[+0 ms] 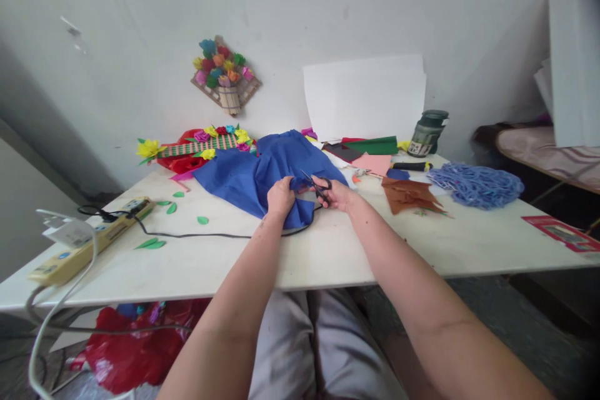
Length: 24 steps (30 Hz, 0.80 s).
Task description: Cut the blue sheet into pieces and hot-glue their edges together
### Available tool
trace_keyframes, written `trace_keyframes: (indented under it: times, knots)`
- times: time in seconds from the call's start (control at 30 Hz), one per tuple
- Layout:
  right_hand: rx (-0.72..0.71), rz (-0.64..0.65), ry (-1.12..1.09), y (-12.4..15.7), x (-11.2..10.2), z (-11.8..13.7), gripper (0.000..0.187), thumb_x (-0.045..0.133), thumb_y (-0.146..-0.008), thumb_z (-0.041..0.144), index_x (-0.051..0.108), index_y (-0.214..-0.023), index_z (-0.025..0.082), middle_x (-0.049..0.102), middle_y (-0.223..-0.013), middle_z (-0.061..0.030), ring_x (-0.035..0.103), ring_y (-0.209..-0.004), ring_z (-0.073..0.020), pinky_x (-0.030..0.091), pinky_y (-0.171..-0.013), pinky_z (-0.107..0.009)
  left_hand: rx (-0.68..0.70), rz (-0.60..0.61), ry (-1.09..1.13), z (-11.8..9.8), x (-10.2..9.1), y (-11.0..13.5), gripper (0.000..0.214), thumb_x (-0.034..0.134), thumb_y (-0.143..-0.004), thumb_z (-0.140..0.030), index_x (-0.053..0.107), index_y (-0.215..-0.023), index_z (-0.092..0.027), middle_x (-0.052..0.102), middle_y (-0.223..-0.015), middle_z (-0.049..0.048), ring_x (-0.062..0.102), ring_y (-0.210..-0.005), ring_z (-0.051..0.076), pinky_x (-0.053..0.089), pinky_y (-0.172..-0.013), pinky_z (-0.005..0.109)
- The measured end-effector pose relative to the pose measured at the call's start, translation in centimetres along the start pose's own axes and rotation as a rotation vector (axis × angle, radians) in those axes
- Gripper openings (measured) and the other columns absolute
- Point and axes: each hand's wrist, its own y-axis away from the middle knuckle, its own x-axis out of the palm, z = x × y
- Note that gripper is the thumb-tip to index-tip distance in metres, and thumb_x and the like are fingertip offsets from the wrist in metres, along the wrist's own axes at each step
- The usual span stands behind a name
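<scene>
A large piece of blue fabric (244, 178) lies creased across the middle of the white table. My left hand (281, 197) is closed on its near part, pinching a fold. Black-handled scissors (321, 189) are in my right hand (336, 194), with fingers wrapped round the handles. The blades point up and left, close by the pinched fold; whether they touch the fabric I cannot tell. Below my hands a corner of the fabric hangs over a black cable (220, 235).
Left stands a power strip (84, 244) with plugs and cables, near several green paper leaves (202, 220). Behind the fabric is a flower-decorated strip (197, 147). Rightward lie brown fabric (407, 194), a hammer-like black handle (410, 167), blue yarn (475, 184) and a dark jar (427, 133).
</scene>
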Motion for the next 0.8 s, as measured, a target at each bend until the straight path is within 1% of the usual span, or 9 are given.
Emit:
trace_keyframes:
  times: [0.1,0.17,0.23,0.3,0.37,0.43,0.5,0.63,0.8]
  knots:
    - [0.005,-0.023,0.011,-0.1,0.1,-0.1,0.045,0.050,-0.078,0.056,0.057,-0.088,0.013,0.054,-0.047,-0.0016,0.045,-0.034,-0.0086,0.027,-0.031,-0.017,0.035,0.026,0.018,0.1,0.4,-0.3,0.036,0.046,-0.083,-0.033,0.052,-0.117,-0.020,0.062,-0.109,0.0075,0.056,-0.102,0.019,0.041,-0.085,0.027]
    - [0.000,-0.019,0.011,-0.1,0.2,-0.1,0.045,0.051,-0.078,0.056,0.057,-0.089,0.013,0.054,-0.047,-0.0014,0.045,-0.034,-0.0087,0.026,-0.030,-0.017,0.047,0.057,0.008,0.1,0.7,-0.5,0.052,0.047,-0.081,-0.047,0.046,-0.124,-0.018,0.060,-0.114,0.0099,0.055,-0.104,0.021,0.041,-0.086,0.029]
    - [-0.010,-0.022,0.010,-0.1,0.3,-0.2,0.044,0.051,-0.078,0.055,0.057,-0.089,0.013,0.055,-0.047,-0.0015,0.045,-0.034,-0.0088,0.028,-0.032,-0.017,0.048,0.087,-0.016,0.1,0.9,-0.7,0.062,0.046,-0.079,-0.055,0.042,-0.129,-0.017,0.060,-0.114,0.0112,0.054,-0.104,0.023,0.041,-0.085,0.031]
    - [-0.009,-0.033,0.019,0.0,0.5,-0.1,0.043,0.051,-0.078,0.055,0.057,-0.087,0.013,0.055,-0.048,-0.0019,0.047,-0.035,-0.0092,0.031,-0.033,-0.018,0.052,0.122,-0.058,0.2,1.1,-0.9,0.057,0.046,-0.080,-0.051,0.047,-0.126,-0.019,0.062,-0.108,0.0103,0.055,-0.101,0.024,0.041,-0.083,0.031]
    - [0.018,-0.034,0.037,0.2,0.7,0.1,0.044,0.049,-0.079,0.056,0.057,-0.086,0.013,0.056,-0.049,-0.0025,0.048,-0.036,-0.0100,0.030,-0.033,-0.018,0.061,0.150,-0.100,0.2,1.1,-0.9,0.044,0.049,-0.080,-0.039,0.054,-0.120,-0.023,0.062,-0.103,0.0083,0.056,-0.099,0.023,0.042,-0.082,0.031]
    - [0.051,-0.024,0.056,0.4,0.9,0.5,0.046,0.046,-0.080,0.058,0.057,-0.085,0.014,0.057,-0.051,-0.0033,0.050,-0.038,-0.0109,0.028,-0.032,-0.018,0.071,0.151,-0.118,0.2,1.1,-0.9,0.038,0.049,-0.077,-0.027,0.059,-0.114,-0.026,0.061,-0.103,0.0063,0.056,-0.096,0.022,0.042,-0.081,0.030]
    - [0.075,-0.014,0.070,0.5,1.0,0.9,0.047,0.045,-0.079,0.059,0.057,-0.083,0.014,0.057,-0.052,-0.0038,0.052,-0.039,-0.0114,0.027,-0.032,-0.018,0.084,0.121,-0.114,0.2,1.2,-0.9,0.038,0.049,-0.075,-0.020,0.062,-0.110,-0.027,0.058,-0.106,0.0051,0.056,-0.094,0.020,0.043,-0.080,0.029]
    - [0.100,0.006,0.099,0.2,1.1,1.2,0.048,0.046,-0.078,0.061,0.056,-0.080,0.014,0.057,-0.052,-0.0039,0.052,-0.040,-0.0116,0.029,-0.033,-0.018,0.126,0.050,-0.082,0.3,1.3,-0.7,0.040,0.048,-0.073,-0.014,0.063,-0.108,-0.023,0.058,-0.113,0.0036,0.054,-0.095,0.018,0.042,-0.082,0.027]
    - [0.049,0.028,0.071,-0.5,1.3,0.9,0.050,0.045,-0.078,0.062,0.056,-0.084,0.014,0.058,-0.055,-0.0041,0.053,-0.042,-0.0111,0.027,-0.033,-0.017,0.146,-0.063,-0.079,0.1,1.0,-0.4,0.043,0.049,-0.071,-0.011,0.061,-0.111,-0.021,0.062,-0.112,0.0043,0.049,-0.098,0.021,0.038,-0.082,0.033]
